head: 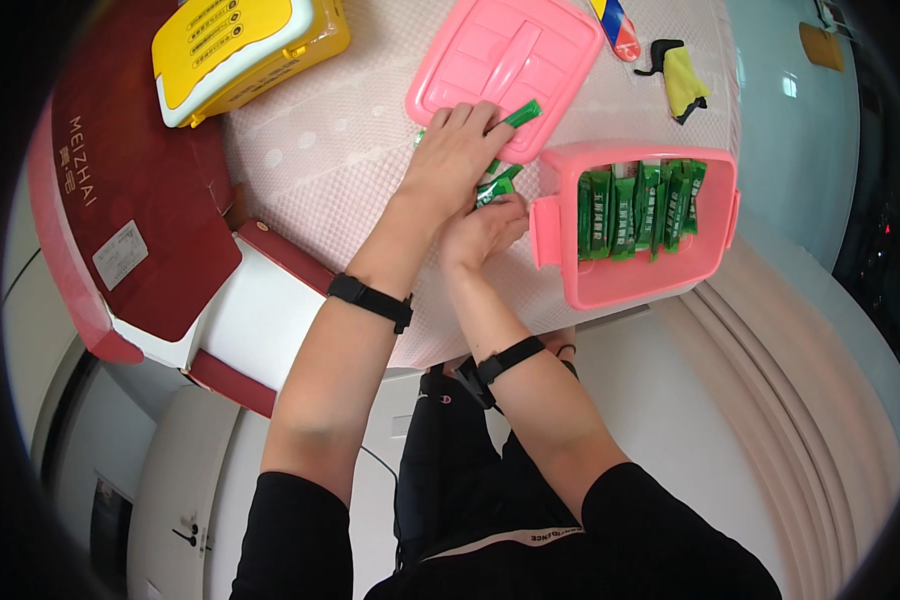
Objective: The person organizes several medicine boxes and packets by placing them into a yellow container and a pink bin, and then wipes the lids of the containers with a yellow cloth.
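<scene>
My left hand (461,154) lies palm down over the near edge of a pink plastic lid (487,64). A slim green sachet (525,113) sticks out between its thumb and index finger, and another green end shows on its other side. Just below, my right hand (487,229) is curled beside my left wrist, its fingers close to more green sachets (496,189). Its grip is partly hidden. To the right of it stands a pink plastic box (649,289), open at the top, with several green sachets (637,210) in a row inside.
A yellow and white lidded box (244,56) stands at the far left. Nearer lies a dark red cardboard box (146,247) with opened white-lined flaps. A blue and red item (616,30) and a yellow and black cloth item (684,81) lie at the back right of the quilted tablecloth (322,165).
</scene>
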Demonstrator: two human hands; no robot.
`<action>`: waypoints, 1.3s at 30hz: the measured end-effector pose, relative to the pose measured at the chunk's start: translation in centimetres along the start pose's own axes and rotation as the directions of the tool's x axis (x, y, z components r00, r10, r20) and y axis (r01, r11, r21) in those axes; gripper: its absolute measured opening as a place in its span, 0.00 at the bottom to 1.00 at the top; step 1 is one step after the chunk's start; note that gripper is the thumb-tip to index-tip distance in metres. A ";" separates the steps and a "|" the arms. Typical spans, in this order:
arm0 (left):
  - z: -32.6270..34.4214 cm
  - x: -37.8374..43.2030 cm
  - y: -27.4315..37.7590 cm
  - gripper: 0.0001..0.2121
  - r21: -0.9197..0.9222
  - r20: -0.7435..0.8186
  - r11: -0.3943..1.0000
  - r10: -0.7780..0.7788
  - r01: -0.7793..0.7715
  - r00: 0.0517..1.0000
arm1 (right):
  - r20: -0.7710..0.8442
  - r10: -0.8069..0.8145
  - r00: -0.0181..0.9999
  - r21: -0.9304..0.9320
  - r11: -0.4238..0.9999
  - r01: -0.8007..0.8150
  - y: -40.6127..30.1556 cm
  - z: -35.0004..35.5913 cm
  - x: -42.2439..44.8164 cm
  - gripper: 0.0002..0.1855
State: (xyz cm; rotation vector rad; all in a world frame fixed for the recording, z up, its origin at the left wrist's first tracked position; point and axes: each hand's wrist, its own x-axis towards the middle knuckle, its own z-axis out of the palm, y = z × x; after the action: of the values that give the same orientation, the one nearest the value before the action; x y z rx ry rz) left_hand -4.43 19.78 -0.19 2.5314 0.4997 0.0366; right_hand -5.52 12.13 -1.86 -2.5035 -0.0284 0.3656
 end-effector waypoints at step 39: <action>-3.0 -9.8 7.1 0.06 -0.740 -0.029 0.348 -0.871 0.576 0.490 | 0.765 -0.475 0.435 0.454 0.877 0.158 -1.7 -10.3 -0.9 0.10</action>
State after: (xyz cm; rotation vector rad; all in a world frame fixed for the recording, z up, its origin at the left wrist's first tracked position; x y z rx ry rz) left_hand -11.51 12.30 6.85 1.3591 1.5251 0.3645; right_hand -3.55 7.61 7.35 -1.6696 -0.7907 1.3210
